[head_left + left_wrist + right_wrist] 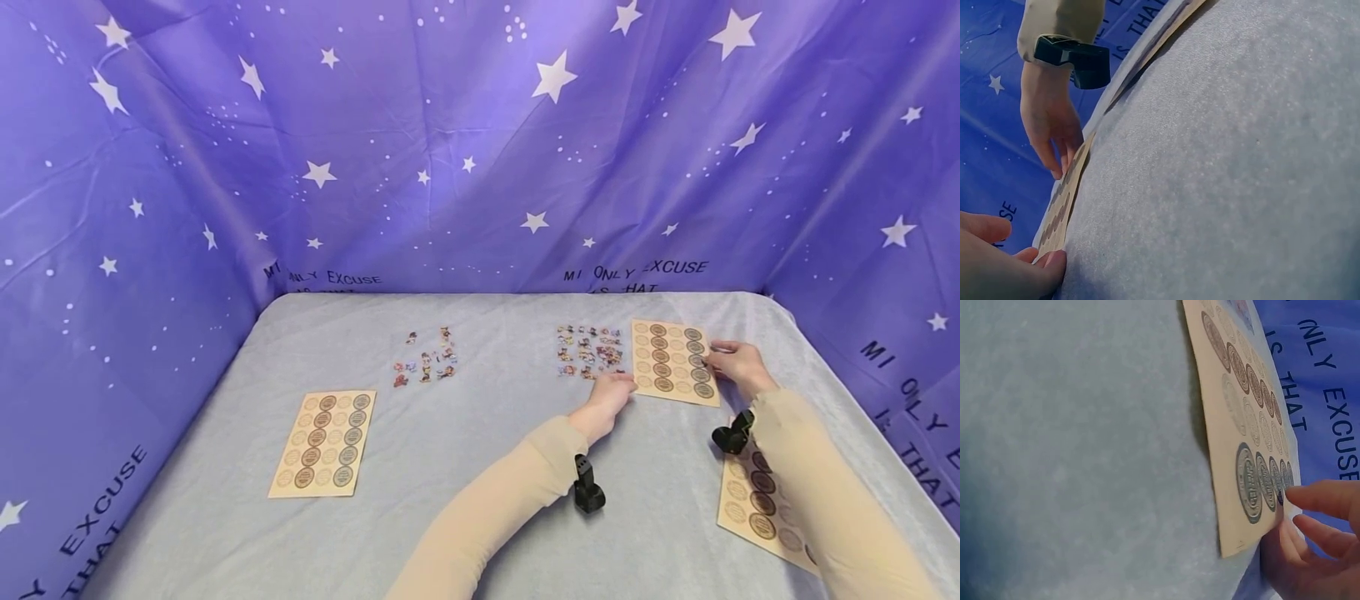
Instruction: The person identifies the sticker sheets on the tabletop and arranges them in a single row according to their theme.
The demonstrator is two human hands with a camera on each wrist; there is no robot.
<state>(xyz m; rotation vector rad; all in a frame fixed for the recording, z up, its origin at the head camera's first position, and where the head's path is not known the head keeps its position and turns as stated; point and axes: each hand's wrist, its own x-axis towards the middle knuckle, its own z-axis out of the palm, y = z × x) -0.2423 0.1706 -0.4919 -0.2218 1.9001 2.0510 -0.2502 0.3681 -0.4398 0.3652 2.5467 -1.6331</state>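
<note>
A tan sheet of round stickers (pixel 667 362), with brown, grey and pale circles in columns, lies at the back right of the table. My left hand (pixel 609 400) is at its near left corner, and the thumb and a finger (pixel 1054 262) pinch the edge there. On the opposite side, my right hand (pixel 741 367) grips the right edge, thumb (pixel 1316 497) over the top and the other fingers at the underside. Just left of this sheet is a group of small colourful figure stickers (pixel 587 350), partly behind my left hand.
A similar sticker sheet (pixel 321 446) lies at the left. Another one (pixel 761 504) is near the right side, partly under my right forearm. A second group of small figure stickers (pixel 426 358) sits back left of the middle. Purple star-patterned cloth (pixel 450 125) surrounds the grey table (pixel 465 433).
</note>
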